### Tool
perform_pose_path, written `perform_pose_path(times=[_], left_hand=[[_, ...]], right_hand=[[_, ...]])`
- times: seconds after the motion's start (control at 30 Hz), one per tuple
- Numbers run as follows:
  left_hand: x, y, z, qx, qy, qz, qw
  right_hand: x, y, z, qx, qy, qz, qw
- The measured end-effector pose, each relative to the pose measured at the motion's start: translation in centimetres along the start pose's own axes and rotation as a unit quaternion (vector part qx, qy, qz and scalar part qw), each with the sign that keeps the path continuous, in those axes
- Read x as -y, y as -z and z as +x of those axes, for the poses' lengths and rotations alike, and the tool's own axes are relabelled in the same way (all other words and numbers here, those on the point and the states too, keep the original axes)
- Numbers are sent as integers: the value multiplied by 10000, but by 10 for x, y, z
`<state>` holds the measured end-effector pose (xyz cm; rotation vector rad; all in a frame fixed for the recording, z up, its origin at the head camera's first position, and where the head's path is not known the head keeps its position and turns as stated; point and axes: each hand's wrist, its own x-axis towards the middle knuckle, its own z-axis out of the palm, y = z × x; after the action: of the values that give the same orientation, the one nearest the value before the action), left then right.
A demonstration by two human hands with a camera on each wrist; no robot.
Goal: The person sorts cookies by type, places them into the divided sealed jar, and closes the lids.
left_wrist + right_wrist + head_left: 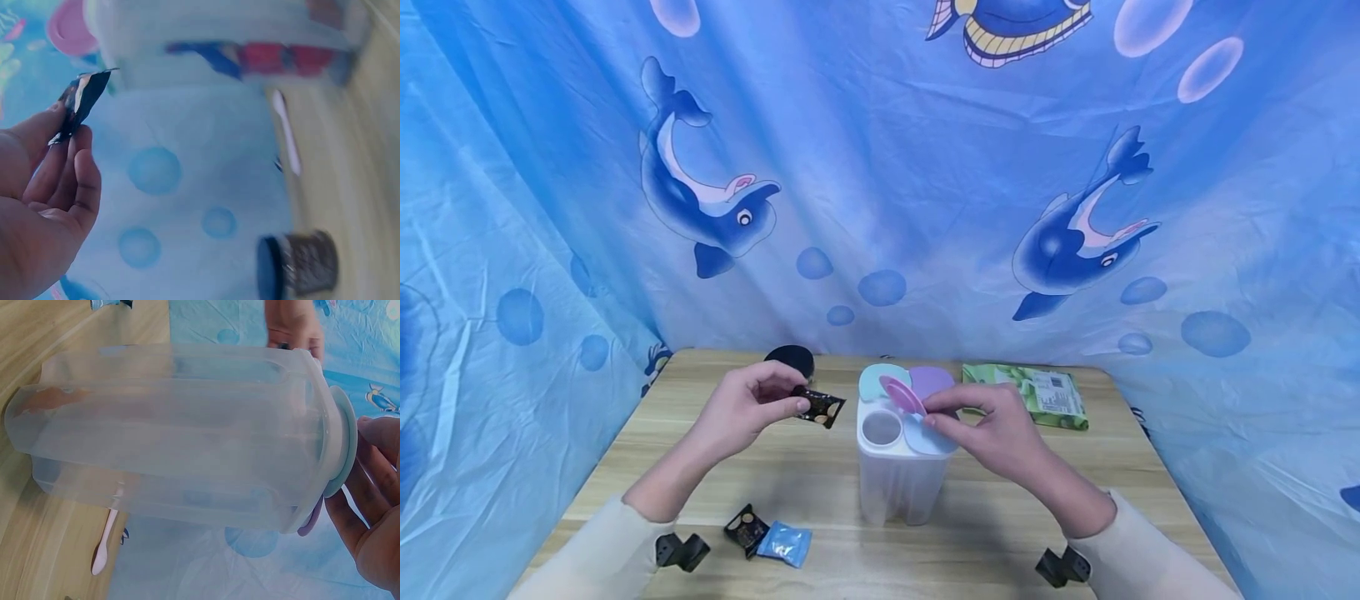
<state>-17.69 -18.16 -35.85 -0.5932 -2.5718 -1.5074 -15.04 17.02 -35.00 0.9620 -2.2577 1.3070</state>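
Observation:
My left hand (737, 408) pinches a small black snack packet (822, 407) by one end, just left of the container. A tall translucent storage container (898, 487) stands upright on the table, with mint (880, 382), purple (932, 380) and light blue (928, 439) lids on its top. Between thumb and fingers, my right hand (1000, 425) holds the edge of a pink lid (901, 394), which is tilted up. Beside that lid a round opening (882, 427) is uncovered. Through the container's wall, red and blue contents (269, 59) show blurred in the left wrist view.
Another black packet (746, 531) and a blue packet (785, 543) lie at the front of the wooden table (992, 542). Further back are a black-lidded jar (792, 361) and a green package (1037, 395). A pink spoon (105, 540) lies behind the container.

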Motion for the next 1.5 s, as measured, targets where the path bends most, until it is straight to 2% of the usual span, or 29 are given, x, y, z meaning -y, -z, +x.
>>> perform_pose_path(times=[0.2,0.4,0.63,0.9,1.13,1.27,1.5], left_hand=[[-33,-12,3,8,-326,-695,9970],[-45,-31,8,275,-604,-1175,9908],[-46,-51,9,464,-970,-852,9905],[-48,-63,10,486,-1293,-331,9899],[-52,-63,12,513,-1295,-103,9902],[-57,-60,13,693,-1308,58,9890],[-64,-55,16,1050,-1539,364,9818]], right_hand=[[0,1,0,10,-60,-31,10000],[0,0,0,30,-120,-74,9999],[1,0,1,-14,8,-87,10000],[2,0,0,-38,74,-62,9999],[3,0,1,-31,122,-46,9999],[4,1,1,-9,113,-47,9999],[5,0,1,20,101,-41,9999]])
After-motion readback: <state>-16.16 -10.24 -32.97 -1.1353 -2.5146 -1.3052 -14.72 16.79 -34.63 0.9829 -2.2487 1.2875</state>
